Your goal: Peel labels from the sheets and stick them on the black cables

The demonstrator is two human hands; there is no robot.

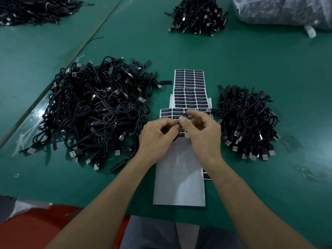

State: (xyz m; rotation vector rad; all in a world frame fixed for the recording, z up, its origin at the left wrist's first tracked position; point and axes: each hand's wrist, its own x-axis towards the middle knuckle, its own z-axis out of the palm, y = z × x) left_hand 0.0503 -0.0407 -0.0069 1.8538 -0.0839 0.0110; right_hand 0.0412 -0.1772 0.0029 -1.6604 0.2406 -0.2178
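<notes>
Just above the label sheets (pixel 188 90), left hand (pixel 158 135) pinched a black cable (pixel 176 138), right hand (pixel 203 130) pinched its end, label hidden; a crooked press could wrinkle or misalign it.

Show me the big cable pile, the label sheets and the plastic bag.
big cable pile (pixel 93 108): head view, heap's middle.
label sheets (pixel 189 81): head view, farthest sheet's printed rows.
plastic bag (pixel 287 9): head view, crinkled side.
</notes>
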